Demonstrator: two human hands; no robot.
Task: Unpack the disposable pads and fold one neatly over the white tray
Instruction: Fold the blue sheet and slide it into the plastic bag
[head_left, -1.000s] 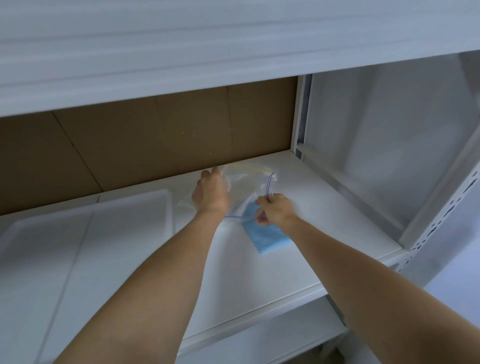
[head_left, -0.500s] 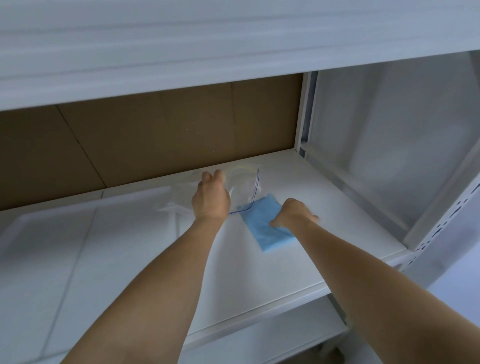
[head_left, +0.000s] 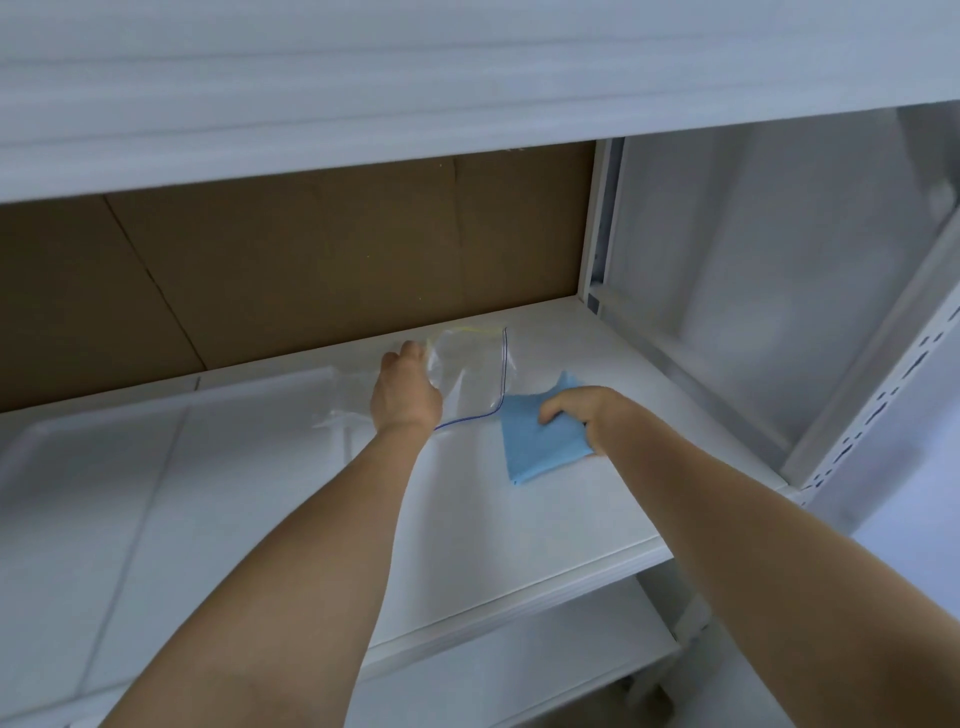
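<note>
A white metal shelf (head_left: 519, 519) is shown from above, with both bare forearms extended over it. The left hand (head_left: 408, 395) is laid against a clear zip-top bag (head_left: 470, 374), whose blue seal line curves along its right edge; the back of the hand is turned to the camera, so the fingers are largely hidden and it cannot be told whether the bag is pinched or merely touched. The right hand (head_left: 582, 413) is seen with its fingers curled down onto a folded blue pad (head_left: 540, 447), the pad's far edge being gripped under the fingertips while the near portion lies flat on the shelf. The pad is located just right of the bag's open mouth, touching or nearly touching its seal, and fully outside the bag. The white tray (head_left: 104, 467) is placed on the same shelf to the left, well apart from the pad; part of the bag's clear film is spread over the tray's right rim. A brown cardboard back panel (head_left: 311, 260) is visible behind the shelf, and a white perforated upright (head_left: 883, 395) is seen at the right.
</note>
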